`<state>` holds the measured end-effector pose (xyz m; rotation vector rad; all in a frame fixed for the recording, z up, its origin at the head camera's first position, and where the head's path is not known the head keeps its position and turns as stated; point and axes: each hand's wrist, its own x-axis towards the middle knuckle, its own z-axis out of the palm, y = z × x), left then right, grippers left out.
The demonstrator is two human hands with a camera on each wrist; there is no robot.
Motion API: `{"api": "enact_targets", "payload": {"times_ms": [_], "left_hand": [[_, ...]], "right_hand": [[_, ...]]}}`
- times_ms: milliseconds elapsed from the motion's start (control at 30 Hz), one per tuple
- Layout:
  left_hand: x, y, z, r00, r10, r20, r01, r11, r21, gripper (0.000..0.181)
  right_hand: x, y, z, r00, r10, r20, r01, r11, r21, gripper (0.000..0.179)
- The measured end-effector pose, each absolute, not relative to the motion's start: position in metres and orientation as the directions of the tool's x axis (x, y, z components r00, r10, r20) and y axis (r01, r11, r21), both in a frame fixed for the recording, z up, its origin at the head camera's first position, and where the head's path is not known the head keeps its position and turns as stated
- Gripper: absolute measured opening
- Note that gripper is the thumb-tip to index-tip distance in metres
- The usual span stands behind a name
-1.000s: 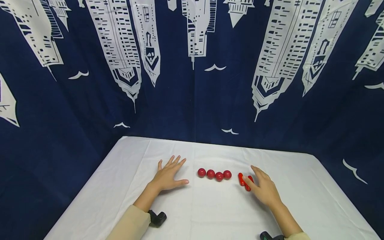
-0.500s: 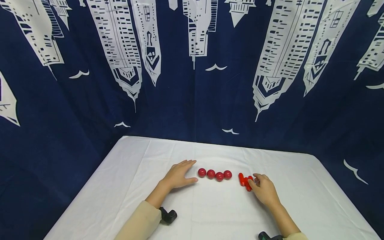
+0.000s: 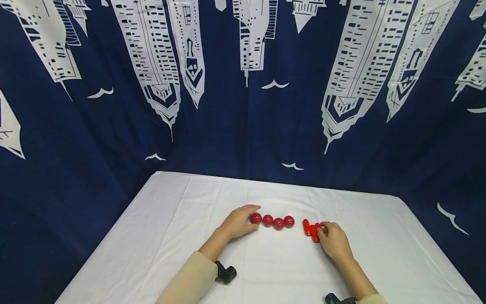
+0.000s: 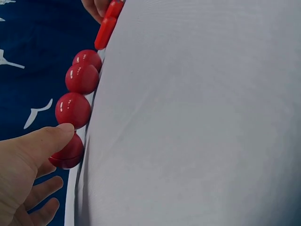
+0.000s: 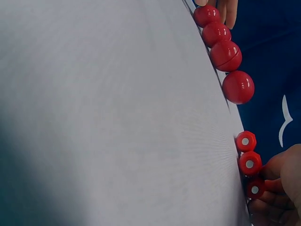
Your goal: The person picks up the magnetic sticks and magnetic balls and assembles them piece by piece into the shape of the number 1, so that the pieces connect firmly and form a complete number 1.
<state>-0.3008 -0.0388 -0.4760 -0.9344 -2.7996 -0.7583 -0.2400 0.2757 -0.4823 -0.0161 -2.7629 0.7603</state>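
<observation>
Several glossy red balls [image 3: 279,223] lie in a row on the white-covered table. My left hand [image 3: 237,221] is around the leftmost ball [image 3: 256,218], thumb on the near side and fingers on the far side. In the left wrist view the thumb overlaps that ball, and the other fingers are spread apart behind it. Right of the balls stand three short red rods [image 3: 306,227], side by side, with white dots on their ends. My right hand [image 3: 335,241] pinches the rightmost rod [image 5: 255,189] between thumb and fingers; they partly hide it.
A white cloth [image 3: 265,261] covers the table. Behind its far edge hangs a dark blue cloth [image 3: 228,139] printed with white buildings and birds. Black wrist-worn devices [image 3: 226,273] sit at both wrists, close over the tabletop.
My left hand has moved right, from beside the row to around the leftmost ball. The right hand's fingers have closed in from spread to a pinch at the rightmost rod.
</observation>
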Motion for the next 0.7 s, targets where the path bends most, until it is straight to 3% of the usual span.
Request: {"api": "enact_targets", "payload": {"times_ms": [300,700], "left_hand": [[-0.2998,-0.0350,-0.4794,-0.809,0.524,0.266,0.586,0.687,0.429,0.044],[-0.3019,-0.0283,-0.4854,-0.808,0.506,0.303,0.590,0.681,0.434,0.040]], "right_hand": [[-0.2415,0.2736,-0.4797,-0.971,0.109,0.212,-0.006,0.877,-0.480,0.031],[-0.2450,0.2750,-0.4817,-0.971,0.149,0.186,0.044,0.879,-0.475,0.032]]}}
